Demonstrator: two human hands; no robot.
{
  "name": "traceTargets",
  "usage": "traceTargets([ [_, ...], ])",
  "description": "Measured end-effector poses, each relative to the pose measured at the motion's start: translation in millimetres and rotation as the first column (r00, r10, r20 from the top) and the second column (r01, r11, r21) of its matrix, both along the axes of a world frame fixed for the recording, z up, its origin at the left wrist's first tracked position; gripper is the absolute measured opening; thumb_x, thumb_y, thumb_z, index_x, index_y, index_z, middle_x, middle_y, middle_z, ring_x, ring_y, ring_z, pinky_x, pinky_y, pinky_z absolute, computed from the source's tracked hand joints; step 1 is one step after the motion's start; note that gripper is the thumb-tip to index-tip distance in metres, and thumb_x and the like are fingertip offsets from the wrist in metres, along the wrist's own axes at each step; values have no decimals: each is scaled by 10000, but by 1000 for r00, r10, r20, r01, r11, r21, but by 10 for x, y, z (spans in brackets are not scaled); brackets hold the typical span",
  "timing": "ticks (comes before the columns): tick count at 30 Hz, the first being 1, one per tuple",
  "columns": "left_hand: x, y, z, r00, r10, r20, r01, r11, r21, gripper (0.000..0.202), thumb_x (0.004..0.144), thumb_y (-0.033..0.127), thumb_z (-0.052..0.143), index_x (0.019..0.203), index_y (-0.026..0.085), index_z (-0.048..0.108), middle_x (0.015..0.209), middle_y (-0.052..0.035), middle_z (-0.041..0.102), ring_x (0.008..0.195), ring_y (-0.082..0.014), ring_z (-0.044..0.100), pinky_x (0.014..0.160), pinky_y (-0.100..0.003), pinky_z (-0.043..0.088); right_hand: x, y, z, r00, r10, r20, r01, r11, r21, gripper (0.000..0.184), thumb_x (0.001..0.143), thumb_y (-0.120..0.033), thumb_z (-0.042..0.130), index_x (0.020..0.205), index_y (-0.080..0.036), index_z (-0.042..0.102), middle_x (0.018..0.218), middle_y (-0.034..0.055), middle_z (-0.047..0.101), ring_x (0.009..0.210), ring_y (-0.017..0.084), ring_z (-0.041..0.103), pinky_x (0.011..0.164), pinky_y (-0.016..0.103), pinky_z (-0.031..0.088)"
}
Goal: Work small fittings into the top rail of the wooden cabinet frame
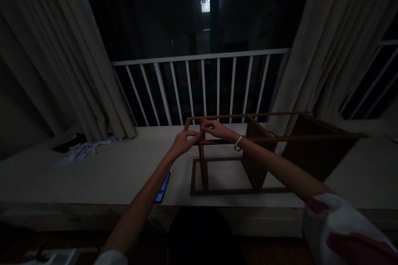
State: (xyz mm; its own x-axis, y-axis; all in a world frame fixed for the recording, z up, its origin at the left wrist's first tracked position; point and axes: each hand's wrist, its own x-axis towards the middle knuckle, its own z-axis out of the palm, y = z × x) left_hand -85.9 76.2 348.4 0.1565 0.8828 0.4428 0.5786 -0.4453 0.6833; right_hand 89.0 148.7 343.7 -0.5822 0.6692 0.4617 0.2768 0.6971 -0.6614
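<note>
A brown wooden shelf frame (224, 191) lies on its side on the wide white sill. At its left end, my left hand (184, 142) has its thumb and fingers pinched together by the upper rail. Close beside it, my right hand (217, 129), a silver bangle on the wrist, is also closed in a pinch. The fingertips of both hands nearly meet over a short crossbar of the frame. Whatever sits between them is too small and dark to make out.
A lit phone (163, 187) lies near the front edge of the white sill (130, 186), left of the frame. Crumpled papers (81, 152) lie farther left. Behind stand a white railing (202, 56) and a dark window, with curtains (93, 62) at both sides.
</note>
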Motion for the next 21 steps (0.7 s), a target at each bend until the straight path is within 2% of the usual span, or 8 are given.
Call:
traceTargets([
  [7, -29, -1, -17, 999, -39, 37, 41, 998, -40, 328, 685, 401, 547, 876, 168, 678, 797, -21, 676, 848, -191, 589, 761, -263, 442, 0, 11, -10, 996, -79, 33, 80, 997, -17, 328, 747, -401, 480, 822, -108, 609, 792, 48, 619, 713, 117, 527, 672, 236, 400],
  [13, -17, 0, -32, 994, -6, 110, 16, 995, -99, 350, 658, 407, 574, 882, 158, 675, 769, -22, 675, 811, -191, 589, 714, -265, 454, 2, 5, 4, 995, -89, 50, 89, 996, -3, 351, 748, -416, 471, 843, -111, 618, 795, 47, 618, 711, 117, 520, 669, 231, 393],
  [17, -16, -10, -23, 996, -22, 92, 30, 995, -96, 359, 671, 394, 567, 933, 167, 659, 759, -19, 671, 695, -149, 586, 642, -241, 452, 10, 20, 10, 997, -37, 73, 38, 999, -11, 373, 747, -436, 461, 835, -110, 619, 788, 42, 607, 705, 115, 510, 655, 226, 384],
  [21, -23, -17, -20, 996, -19, 85, 27, 995, -99, 414, 665, 389, 573, 1014, 172, 622, 710, -11, 663, 585, -111, 553, 573, -220, 432, 17, 50, -11, 997, -55, 54, 55, 998, -7, 401, 750, -463, 432, 760, -102, 607, 697, 24, 569, 640, 97, 473, 605, 213, 360],
])
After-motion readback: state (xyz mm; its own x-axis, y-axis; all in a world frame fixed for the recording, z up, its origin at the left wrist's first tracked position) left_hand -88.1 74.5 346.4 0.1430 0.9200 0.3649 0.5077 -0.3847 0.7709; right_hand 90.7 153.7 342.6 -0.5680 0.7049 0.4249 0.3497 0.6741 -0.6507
